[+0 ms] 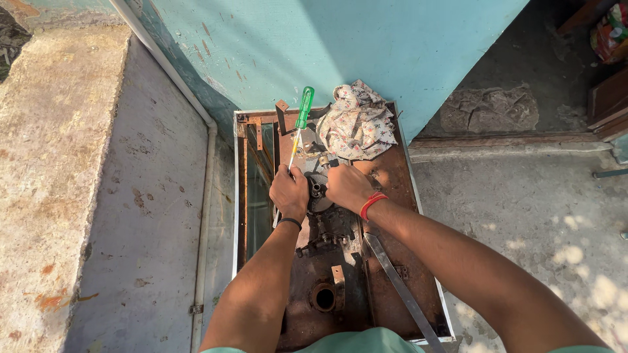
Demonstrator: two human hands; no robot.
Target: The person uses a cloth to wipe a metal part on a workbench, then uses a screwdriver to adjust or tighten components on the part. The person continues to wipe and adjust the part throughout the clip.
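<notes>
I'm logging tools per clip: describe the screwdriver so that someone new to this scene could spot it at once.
Start at the rusty brown metal panel standing against the turquoise wall. The left hand is closed around a tool near the panel's upper middle, just left of the crumpled floral cloth. That tool is the screwdriver: its translucent green handle points up toward the wall, the only bright green thing there.

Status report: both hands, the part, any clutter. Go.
Left hand grips green screwdriver, handle up. Right hand on round metal part. Floral rag lies just behind.
</notes>
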